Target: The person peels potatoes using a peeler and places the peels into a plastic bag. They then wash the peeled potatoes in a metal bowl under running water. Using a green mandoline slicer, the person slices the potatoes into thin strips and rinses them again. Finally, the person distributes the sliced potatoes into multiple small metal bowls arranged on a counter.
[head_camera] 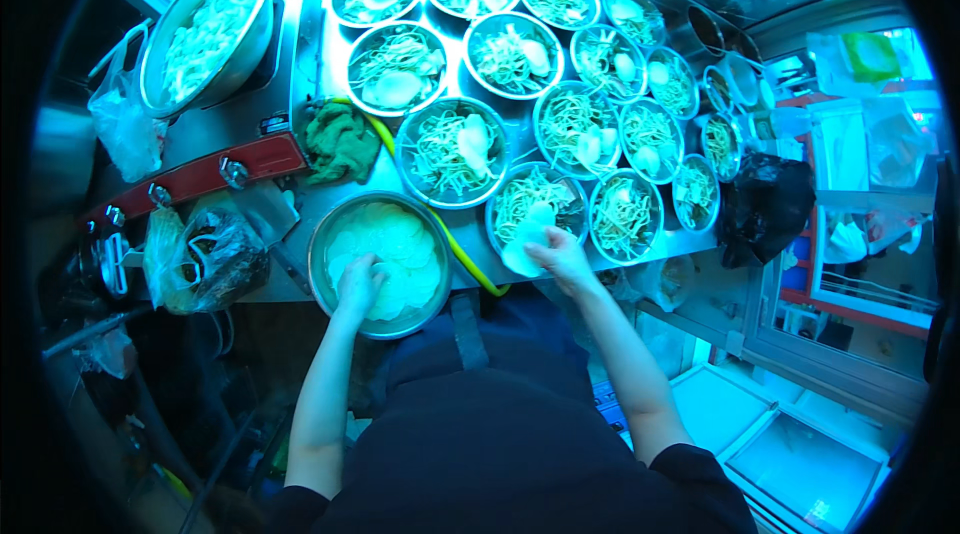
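Observation:
Thin round pale slices (405, 256) fill a large metal basin (316, 271) at the counter's front edge. My left hand (361, 285) reaches into that basin, its fingers touching the slices; whether it grips any cannot be told. Between the fingers of my right hand (559, 256) are a few pale slices (521, 253), held over the front rim of a metal bowl (495, 196) of shredded vegetables or noodles. Similar bowls stand close together beyond, among them one with slices on top (454, 151) and another to the right (626, 215).
A large tilted basin of pale pieces (210, 39) stands at the back left. A green cloth (341, 144) and a yellow hose (461, 256) lie near the front basin. Plastic bags (206, 253) hang beside the red stove panel (262, 163). A black bag (769, 208) sits at the right.

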Tool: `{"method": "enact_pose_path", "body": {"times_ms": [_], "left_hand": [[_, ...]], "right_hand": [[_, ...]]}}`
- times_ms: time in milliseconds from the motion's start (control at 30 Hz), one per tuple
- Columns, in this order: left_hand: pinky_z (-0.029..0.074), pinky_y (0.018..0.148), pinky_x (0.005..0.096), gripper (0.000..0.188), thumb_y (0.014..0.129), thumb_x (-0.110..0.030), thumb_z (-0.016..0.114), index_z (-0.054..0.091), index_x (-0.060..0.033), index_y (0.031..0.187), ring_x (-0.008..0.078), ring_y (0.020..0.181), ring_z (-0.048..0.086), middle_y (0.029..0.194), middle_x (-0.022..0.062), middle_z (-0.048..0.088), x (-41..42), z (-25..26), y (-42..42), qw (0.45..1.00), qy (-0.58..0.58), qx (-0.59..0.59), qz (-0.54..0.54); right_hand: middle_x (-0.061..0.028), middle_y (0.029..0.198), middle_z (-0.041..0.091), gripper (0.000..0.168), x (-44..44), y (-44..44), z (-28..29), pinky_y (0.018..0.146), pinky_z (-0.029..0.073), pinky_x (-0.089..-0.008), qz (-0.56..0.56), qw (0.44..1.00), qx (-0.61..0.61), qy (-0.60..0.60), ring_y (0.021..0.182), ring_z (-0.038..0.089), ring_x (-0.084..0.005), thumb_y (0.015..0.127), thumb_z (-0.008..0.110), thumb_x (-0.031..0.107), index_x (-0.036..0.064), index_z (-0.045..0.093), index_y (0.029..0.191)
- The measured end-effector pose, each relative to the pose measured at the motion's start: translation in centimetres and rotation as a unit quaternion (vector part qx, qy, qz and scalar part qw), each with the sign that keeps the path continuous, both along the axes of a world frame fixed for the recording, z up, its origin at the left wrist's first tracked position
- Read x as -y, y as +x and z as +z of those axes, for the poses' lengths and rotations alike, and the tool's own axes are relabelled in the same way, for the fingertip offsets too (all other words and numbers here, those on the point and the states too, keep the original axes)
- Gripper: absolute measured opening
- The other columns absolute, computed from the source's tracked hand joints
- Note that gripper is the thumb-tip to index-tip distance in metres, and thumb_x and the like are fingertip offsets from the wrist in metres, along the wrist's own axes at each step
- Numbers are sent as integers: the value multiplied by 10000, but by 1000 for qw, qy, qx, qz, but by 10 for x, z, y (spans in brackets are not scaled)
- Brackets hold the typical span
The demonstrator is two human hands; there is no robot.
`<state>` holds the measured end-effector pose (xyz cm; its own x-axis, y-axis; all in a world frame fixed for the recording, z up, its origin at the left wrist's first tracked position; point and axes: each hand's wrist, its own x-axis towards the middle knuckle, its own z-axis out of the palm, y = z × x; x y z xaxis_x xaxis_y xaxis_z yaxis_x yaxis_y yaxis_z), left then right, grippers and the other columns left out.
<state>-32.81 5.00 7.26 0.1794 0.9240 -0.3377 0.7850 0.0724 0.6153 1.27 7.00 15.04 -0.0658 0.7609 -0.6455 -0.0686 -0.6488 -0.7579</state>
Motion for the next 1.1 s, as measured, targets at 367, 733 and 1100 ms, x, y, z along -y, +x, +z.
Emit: {"method": "enact_pose_path", "body": {"times_ms": [367,733,1100], "left_hand": [[430,668,369,169,691,-86,616,529,-3,809,326,767,560,756,196,562,4,4,-9,992,29,65,104],[437,641,372,164,708,-84,603,525,-1,827,338,757,563,765,197,566,8,-2,-5,993,28,74,89],[423,674,349,146,705,-66,594,540,-1,824,287,771,552,783,165,550,7,5,-3,991,4,78,110]], "right_hand": [[-53,883,585,262,-2,51,-8,656,467,-247,-88,994,29,64,762,568,-115,771,597,106,22,499,999],[-123,655,578,471,-25,51,-49,561,454,-333,179,888,392,160,609,582,-236,642,690,193,35,508,1047],[-36,681,615,196,-25,91,-51,554,428,-246,55,935,323,137,608,545,-75,768,595,174,3,626,858]]}}
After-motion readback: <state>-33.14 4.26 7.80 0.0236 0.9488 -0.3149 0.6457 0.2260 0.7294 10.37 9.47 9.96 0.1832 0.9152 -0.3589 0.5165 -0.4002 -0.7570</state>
